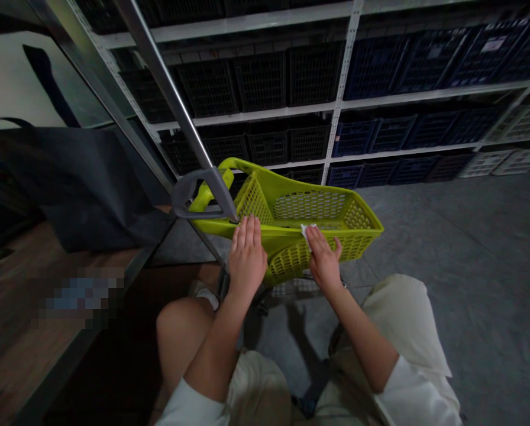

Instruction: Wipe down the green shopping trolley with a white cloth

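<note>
Left hand (247, 254) is lying flat, unclenched, on near rim of yellow-green perforated plastic cart basket (283, 240), long axis running left-right just ahead of both hands; right hand (323, 260), nearer basket's right end, is holding crumpled white wipe (305, 229) against that rim.

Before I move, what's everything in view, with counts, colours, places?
Perforated plastic cart basket: one, yellow-green, centre.
Crumpled wipe: one, white, on near rim.
D-shaped plastic handle: one, grey, left of centre.
Round metal pole: one, silver, above handle.
Slanted metal post: one, silver, upper left.
Slumped soft bag: one, dark grey, left.
Flat tabletop: one, brown, lower left, partly pixelated.
Slotted metal shelving: one, white, back.
Slatted plastic crates: many, black, navy, pale, on shelves.
Floor: one, grey, right.
Sleeves: two, white, bottom.
Left hand: one, bare, on near rim.
Right hand: one, bare, over wipe.
</note>
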Available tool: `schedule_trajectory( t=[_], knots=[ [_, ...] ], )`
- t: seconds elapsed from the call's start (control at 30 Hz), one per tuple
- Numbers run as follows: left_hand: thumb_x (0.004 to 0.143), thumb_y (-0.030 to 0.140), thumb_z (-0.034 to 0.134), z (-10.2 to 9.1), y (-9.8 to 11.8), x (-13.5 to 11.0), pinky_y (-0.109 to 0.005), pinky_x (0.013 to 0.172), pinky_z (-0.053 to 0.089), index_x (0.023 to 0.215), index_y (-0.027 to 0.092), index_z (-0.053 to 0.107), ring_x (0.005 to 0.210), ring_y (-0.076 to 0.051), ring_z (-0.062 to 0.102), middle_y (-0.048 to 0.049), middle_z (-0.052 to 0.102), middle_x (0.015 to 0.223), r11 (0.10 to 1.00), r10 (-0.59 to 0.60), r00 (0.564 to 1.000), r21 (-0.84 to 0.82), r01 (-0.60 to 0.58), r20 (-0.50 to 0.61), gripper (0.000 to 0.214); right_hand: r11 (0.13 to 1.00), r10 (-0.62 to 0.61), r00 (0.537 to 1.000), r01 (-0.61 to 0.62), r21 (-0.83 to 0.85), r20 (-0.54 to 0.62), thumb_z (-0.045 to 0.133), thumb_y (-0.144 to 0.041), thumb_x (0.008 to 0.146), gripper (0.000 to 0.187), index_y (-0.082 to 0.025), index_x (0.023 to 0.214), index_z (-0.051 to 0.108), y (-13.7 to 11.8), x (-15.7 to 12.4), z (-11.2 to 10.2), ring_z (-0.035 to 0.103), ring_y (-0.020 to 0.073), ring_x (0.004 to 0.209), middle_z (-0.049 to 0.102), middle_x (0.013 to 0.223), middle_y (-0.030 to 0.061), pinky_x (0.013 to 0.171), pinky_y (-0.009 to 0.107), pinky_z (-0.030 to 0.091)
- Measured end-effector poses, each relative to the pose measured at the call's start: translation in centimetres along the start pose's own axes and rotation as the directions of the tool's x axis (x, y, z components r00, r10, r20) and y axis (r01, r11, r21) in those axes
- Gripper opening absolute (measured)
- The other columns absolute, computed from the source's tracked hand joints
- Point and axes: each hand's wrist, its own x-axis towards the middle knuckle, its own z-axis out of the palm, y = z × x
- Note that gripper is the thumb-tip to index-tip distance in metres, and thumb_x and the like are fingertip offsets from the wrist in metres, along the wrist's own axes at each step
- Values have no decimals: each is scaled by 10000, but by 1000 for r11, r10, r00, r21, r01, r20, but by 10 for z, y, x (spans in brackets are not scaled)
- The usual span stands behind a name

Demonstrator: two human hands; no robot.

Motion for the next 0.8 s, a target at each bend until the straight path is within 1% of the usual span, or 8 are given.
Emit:
schedule_trajectory(
  t=[0.1, 0.17, 0.23, 0.37, 0.43, 0.47, 0.57, 0.8],
  knots=[
    [856, 124, 486, -2, 3, 0, -484, 1253, 253, 1555, 46, 244, 1523, -294, 257, -176, 337, 1615, 1000, -3, 1000, 4, 3, 15, 744, 993, 116, 992, -117, -26, -42, 359, -49, 846, 700, -265, 1510, 401, 18, -5, -3, 425, 201, 1435, 489, 1534, 79, 1187, 518, 133],
    [860, 125, 481, -3, 5, 0, -477, 1256, 247, 1545, 32, 263, 1523, -296, 254, -176, 339, 1614, 1000, -8, 1000, 10, 8, 25, 725, 982, 189, 981, -188, 9, -47, 346, -57, 861, 656, -256, 1478, 450, 9, 0, -3, 432, 208, 1431, 511, 1515, 82, 1183, 536, 130],
    [863, 115, 468, -2, 6, 0, -471, 1260, 241, 1540, 24, 272, 1527, -290, 243, -177, 335, 1616, 1000, -11, 999, 15, 10, 33, 710, 977, 201, 979, -199, 76, -18, 339, -52, 860, 642, -245, 1455, 480, -17, 10, -2, 429, 215, 1433, 529, 1498, 89, 1180, 544, 133],
    [898, 117, 417, 1, 4, -1, -478, 1249, 266, 1532, 31, 291, 1530, -277, 238, -190, 342, 1609, 1000, -7, 1000, 12, 7, 24, 652, 974, 12, 995, -34, 223, 99, 343, -48, 856, 646, -217, 1468, 462, -84, 32, 2, 404, 202, 1448, 510, 1514, 94, 1194, 513, 134],
    [920, 136, 397, 3, 2, -1, -485, 1240, 284, 1531, 54, 304, 1525, -276, 252, -183, 363, 1601, 1000, -1, 1000, 6, 0, 7, 623, 965, -62, 991, 28, 262, 119, 357, -57, 858, 645, -211, 1479, 445, -103, 38, 2, 394, 196, 1454, 489, 1532, 85, 1203, 503, 120],
    [922, 138, 399, 3, 2, -1, -487, 1239, 286, 1531, 63, 306, 1524, -275, 256, -178, 368, 1599, 1000, 0, 1000, 7, 0, 3, 622, 962, -80, 990, 45, 268, 120, 363, -57, 855, 650, -214, 1480, 443, -105, 40, 2, 395, 195, 1453, 486, 1535, 79, 1206, 502, 110],
    [889, 118, 435, 1, 2, -1, -477, 1247, 268, 1531, 52, 303, 1524, -281, 254, -177, 355, 1607, 1000, -7, 1000, 19, 6, 13, 659, 969, -101, 988, 70, 239, 119, 361, -33, 833, 680, -234, 1476, 449, -88, 36, 1, 413, 188, 1439, 499, 1526, 68, 1209, 504, 78],
    [862, 134, 488, -4, 4, -1, -473, 1259, 239, 1521, 3, 310, 1519, -304, 260, -178, 345, 1610, 1000, 2, 999, 30, -3, 34, 695, 999, 19, 997, -23, 39, 81, 364, -31, 823, 692, -241, 1476, 451, 4, 11, -8, 425, 191, 1431, 508, 1519, 78, 1191, 507, 121]
  ],
)
